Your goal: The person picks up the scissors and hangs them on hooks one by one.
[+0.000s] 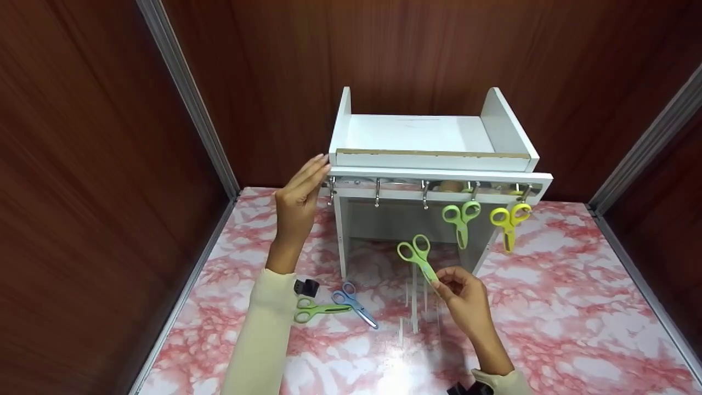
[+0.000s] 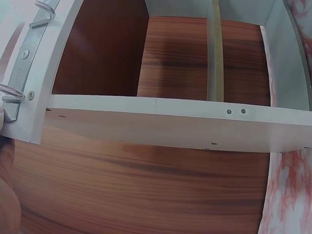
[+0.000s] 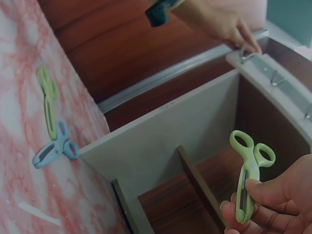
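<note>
Scissors (image 1: pixel 422 263) of pale green, in the head view, were pinched at the blade end by the right hand (image 1: pixel 466 302), their loops rising up and to the left of that grip. Above the grip, a second green pair (image 1: pixel 461 226) hung from a hook on the hook rail (image 1: pixel 403 186), and a yellow pair (image 1: pixel 509 227) hung to the right of it, on the last hook. This rail crossed the front of the white shelf unit (image 1: pixel 507 123). At its far left end, up and to the left of the grip, the left hand (image 1: pixel 301 189) rested with its fingers straight, clasping nothing that could be seen. Left of the pinching hand, a third green pair (image 1: pixel 329 309) and a blue pair (image 1: pixel 356 306) lay on the marbled table (image 1: pixel 576 307).

From the left wrist, only a sliver of the left hand showed, at the rail's end; its hold could not be told there. A side panel (image 2: pixel 156 107) stretched away to the right of it.

From the right wrist, the thumb pressed the blade of the gripped pair, loops above it. A wooden bar (image 3: pixel 200 185) stood just left of the grip, and the left hand touched the rail beyond.
</note>
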Tool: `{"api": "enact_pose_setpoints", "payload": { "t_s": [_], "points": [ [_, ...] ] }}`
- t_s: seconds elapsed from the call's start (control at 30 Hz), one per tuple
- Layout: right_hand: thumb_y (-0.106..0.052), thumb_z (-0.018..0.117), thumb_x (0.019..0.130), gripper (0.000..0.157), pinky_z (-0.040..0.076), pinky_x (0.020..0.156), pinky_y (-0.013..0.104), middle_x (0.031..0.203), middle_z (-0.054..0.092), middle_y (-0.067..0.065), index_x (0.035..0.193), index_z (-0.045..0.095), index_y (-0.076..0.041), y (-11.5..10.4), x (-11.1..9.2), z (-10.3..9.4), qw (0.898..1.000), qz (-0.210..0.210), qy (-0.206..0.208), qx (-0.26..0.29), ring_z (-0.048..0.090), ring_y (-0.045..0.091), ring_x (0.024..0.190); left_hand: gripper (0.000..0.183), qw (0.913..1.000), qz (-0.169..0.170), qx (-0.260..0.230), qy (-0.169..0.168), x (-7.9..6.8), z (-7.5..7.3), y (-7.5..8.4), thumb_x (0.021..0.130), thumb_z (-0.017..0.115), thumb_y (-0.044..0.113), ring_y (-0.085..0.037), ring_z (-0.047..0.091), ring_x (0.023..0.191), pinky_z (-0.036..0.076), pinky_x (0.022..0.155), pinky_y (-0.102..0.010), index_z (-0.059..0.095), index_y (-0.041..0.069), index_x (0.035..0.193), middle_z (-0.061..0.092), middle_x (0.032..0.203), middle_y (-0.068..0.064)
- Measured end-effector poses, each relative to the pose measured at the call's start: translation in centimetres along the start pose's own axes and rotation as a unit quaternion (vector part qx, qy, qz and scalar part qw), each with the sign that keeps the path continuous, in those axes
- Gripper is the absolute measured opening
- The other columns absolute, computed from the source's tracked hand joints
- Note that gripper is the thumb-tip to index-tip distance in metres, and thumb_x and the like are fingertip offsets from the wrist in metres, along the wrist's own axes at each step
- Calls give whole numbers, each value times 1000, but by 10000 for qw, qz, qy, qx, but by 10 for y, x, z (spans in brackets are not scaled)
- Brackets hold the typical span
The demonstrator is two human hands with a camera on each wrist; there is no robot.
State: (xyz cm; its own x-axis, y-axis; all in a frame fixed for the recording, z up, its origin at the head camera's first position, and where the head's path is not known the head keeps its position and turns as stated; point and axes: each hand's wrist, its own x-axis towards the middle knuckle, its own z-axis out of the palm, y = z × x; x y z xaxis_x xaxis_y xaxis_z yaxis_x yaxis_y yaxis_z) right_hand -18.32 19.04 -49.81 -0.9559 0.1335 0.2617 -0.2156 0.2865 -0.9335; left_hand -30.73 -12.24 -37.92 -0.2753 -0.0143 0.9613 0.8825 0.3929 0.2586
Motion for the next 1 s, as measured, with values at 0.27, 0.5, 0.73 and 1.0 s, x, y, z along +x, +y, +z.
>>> {"api": "enact_pose_setpoints", "payload": {
  "t_s": [0.27, 0.5, 0.73, 1.0],
  "points": [
    [14, 72, 86, 9, 53, 59, 16, 83, 69, 20, 92, 68, 8, -23, -5, -1, 9998, -132, 147, 54, 64, 18, 69, 23, 10000, 5, 47, -5, 1, 0, 2, 92, 69, -7, -30, 66, 119, 53, 103, -35, 77, 0, 111, 72, 121, -13],
    [11, 73, 87, 9, 54, 61, 16, 83, 70, 17, 93, 68, 6, -34, -7, -4, 9994, -265, 218, 45, 66, 19, 71, 23, 10000, 25, 42, 4, 1, 0, 1, 92, 68, -6, -30, 66, 119, 53, 103, -35, 77, 0, 112, 72, 122, -12],
    [5, 76, 87, 10, 56, 62, 19, 85, 71, 14, 94, 70, 3, -35, -8, -9, 9977, -542, 252, 320, 67, 18, 72, 23, 10000, 57, 29, 17, 1, 0, 0, 92, 68, -7, -31, 67, 118, 53, 103, -35, 77, -1, 112, 72, 122, -13],
    [10, 76, 85, 10, 56, 62, 18, 83, 69, 14, 91, 69, 4, -45, -8, -11, 9959, -697, 365, 442, 66, 14, 70, 22, 9999, 67, -52, 72, 2, 0, 3, 90, 69, -8, -35, 67, 116, 53, 103, -35, 77, -3, 110, 72, 121, -15]
  ]
}}
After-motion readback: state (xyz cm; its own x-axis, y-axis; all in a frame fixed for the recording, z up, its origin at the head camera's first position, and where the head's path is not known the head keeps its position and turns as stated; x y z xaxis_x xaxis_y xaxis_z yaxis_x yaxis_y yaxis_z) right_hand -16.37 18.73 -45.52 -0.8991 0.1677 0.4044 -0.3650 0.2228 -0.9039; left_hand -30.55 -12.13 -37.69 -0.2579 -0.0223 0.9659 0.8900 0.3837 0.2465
